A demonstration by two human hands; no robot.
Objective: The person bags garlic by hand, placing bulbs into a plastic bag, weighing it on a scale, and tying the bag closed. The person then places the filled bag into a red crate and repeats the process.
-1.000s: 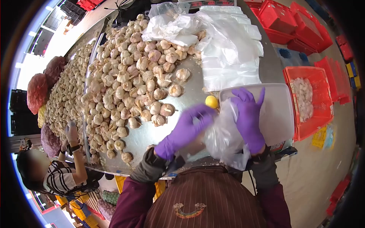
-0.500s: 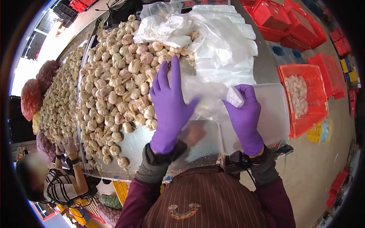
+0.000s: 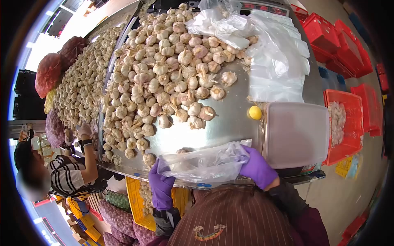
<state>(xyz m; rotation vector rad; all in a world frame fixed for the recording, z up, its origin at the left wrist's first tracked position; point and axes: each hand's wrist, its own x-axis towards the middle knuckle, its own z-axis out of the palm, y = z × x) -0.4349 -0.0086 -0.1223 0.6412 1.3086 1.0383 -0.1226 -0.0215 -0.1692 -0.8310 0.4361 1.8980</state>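
Note:
A clear plastic bag (image 3: 205, 163) is stretched between my two purple-gloved hands at the table's near edge. My left hand (image 3: 162, 184) grips the bag's left end. At the bag's right end, my right hand (image 3: 258, 166) is closed on the plastic. Beyond the bag, a large heap of garlic bulbs (image 3: 160, 74) covers the left part of the metal table (image 3: 230, 123). A stack of white plastic bags (image 3: 277, 61) lies at the back right. Near my right hand are a yellow ball (image 3: 255, 112) and a translucent plastic tub (image 3: 297, 135).
Right of the table, a red crate (image 3: 357, 135) holds a bag of garlic, with more red crates (image 3: 322, 35) behind. At the left, a person in a striped top (image 3: 67, 174) reaches toward another garlic heap (image 3: 86, 78). A yellow crate (image 3: 135, 201) stands below the near edge.
My hands have come down toward the near edge, and the bag is now spread between them. My left hand was open and now grips it. The view has shifted; the yellow ball now shows.

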